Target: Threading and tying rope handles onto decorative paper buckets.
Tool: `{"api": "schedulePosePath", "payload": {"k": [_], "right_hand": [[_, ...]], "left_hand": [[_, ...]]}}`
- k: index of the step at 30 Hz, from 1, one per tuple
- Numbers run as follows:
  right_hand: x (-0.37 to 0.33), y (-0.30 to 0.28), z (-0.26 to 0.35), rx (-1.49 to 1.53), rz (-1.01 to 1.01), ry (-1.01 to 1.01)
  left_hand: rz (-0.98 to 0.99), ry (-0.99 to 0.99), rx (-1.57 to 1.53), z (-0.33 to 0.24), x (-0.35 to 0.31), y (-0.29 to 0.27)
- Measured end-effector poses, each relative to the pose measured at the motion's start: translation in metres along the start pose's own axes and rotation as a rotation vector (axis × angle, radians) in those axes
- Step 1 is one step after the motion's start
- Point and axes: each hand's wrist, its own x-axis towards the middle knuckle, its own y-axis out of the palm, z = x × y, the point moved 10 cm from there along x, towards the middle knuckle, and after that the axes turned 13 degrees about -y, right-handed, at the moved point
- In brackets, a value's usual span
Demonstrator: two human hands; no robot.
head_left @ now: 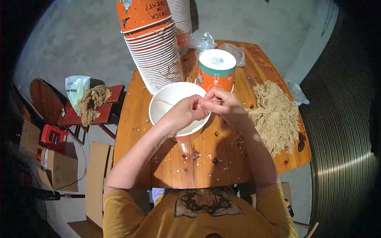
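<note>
The bucket (160,113), white inside and orange outside, stands on the wooden table (162,170) in front of the person, its mouth facing up, with a tan cord (163,102) slanting across the opening from the far left of the rim. The cord runs to the left hand (186,112), whose fingers are bent in and closed on it above the opening. Just beside, over the right side of the rim, the right hand (222,104) has thumb and forefinger pinched together on a thin strand; the exact join is too small to make out. Working the cord well here probably means keeping light tension with the left, pinching close to the end with the right, and not leaning on the rim, which may bend

Farther off, a tall bucket stack (154,55) carries dark lettering, upside down, on its top bucket, while the upturned bucket (216,77) has a small green printed mark on its white base. A pile of tan cords (274,115) lies to the right; leftward, a white-and-green bag (76,88) bears faint print, too small to read surely
</note>
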Motion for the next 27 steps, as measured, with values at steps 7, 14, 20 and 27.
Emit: {"api": "schedulePosePath", "payload": {"k": [7,14,20,27], "right_hand": [[-0.008,-0.007,-0.008,0.091,-0.160,0.018],[-0.037,-0.016,0.005,-0.023,-0.158,-0.213],[-0.046,-0.009,0.026,-0.293,-0.142,-0.306],[-0.051,-0.010,0.040,-0.438,-0.205,-0.372]], "left_hand": [[0.108,-0.067,-0.158,0.011,0.008,0.005],[0.137,-0.096,-0.214,0.012,0.009,0.006],[0.142,-0.125,-0.241,0.013,0.008,0.007],[0.196,-0.139,-0.299,0.015,0.009,0.009]]}}
